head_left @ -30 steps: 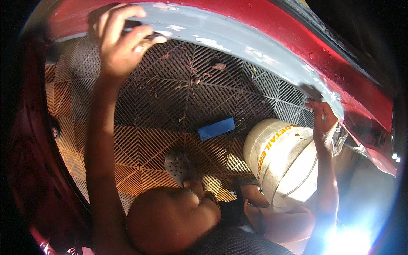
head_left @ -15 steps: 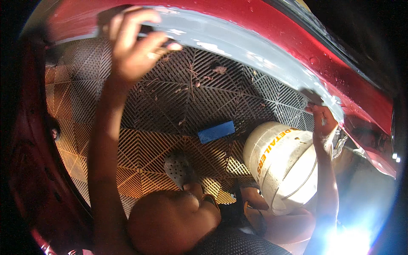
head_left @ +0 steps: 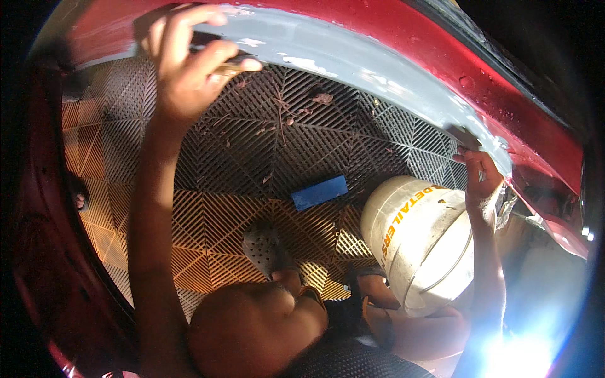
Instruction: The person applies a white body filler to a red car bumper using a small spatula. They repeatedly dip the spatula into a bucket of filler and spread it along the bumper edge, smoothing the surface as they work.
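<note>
A curved red car body panel [head_left: 403,50] runs across the top, with a grey strip [head_left: 302,41] along its lower edge showing pale worn patches. My left hand [head_left: 189,75] rests against the strip's left end, fingers spread and bent. Dark shadow fills the gap between those fingers, and no held object is distinguishable there. At the strip's right end, my right hand [head_left: 484,176] has its fingers curled at the panel's lower edge, casting a shadow onto the grey. Its fingertips are partly hidden.
A blue rectangular block [head_left: 319,193] lies on the slatted black and orange floor tiles [head_left: 189,233]. Beside my right forearm, a white bucket [head_left: 409,233] lies tipped. Dry leaf bits [head_left: 322,99] litter the floor. My bent knee and a perforated clog [head_left: 263,246] are below. Bright glare fills the lower right.
My left hand has shifted slightly left and up along the panel. My right hand stays at the panel's edge. The whole view has moved a little.
</note>
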Available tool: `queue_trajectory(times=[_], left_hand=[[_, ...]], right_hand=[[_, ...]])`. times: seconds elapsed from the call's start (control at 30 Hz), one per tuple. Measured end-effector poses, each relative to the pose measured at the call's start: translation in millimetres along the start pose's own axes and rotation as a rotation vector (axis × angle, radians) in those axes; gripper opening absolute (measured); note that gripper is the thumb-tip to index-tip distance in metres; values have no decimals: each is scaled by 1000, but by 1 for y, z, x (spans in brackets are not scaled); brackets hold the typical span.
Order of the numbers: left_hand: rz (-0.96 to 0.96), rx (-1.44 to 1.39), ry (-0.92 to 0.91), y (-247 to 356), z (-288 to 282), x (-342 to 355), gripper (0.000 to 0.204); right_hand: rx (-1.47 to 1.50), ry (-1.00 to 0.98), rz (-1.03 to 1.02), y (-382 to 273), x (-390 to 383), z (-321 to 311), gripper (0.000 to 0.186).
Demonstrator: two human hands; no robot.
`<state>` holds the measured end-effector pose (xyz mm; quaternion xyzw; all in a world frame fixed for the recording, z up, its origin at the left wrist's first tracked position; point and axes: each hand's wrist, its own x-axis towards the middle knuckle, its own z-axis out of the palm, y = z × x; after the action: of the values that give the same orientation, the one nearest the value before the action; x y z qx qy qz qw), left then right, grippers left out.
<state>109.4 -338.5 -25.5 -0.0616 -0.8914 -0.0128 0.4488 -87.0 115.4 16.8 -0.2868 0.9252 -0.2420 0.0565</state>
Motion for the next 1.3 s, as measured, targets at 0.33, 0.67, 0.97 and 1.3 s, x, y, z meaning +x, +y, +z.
queue_trajectory(times=[0.33,0.67,0.97,1.3], left_hand=[[-161,-10,82,-2,1,-15,32],[-1106,-739,302,75,-24,-54,21],[-1396,-1240,-183,162,-5,-57,24],[-1610,-1714,-452,212,-4,-46,20]], right_hand=[[-30,-31,-23,5,-4,-5,23],[514,324,-40,44,-83,-18,40],[891,-208,1009,78,-161,109,29],[1345,-143,676,-58,-92,-21,36]])
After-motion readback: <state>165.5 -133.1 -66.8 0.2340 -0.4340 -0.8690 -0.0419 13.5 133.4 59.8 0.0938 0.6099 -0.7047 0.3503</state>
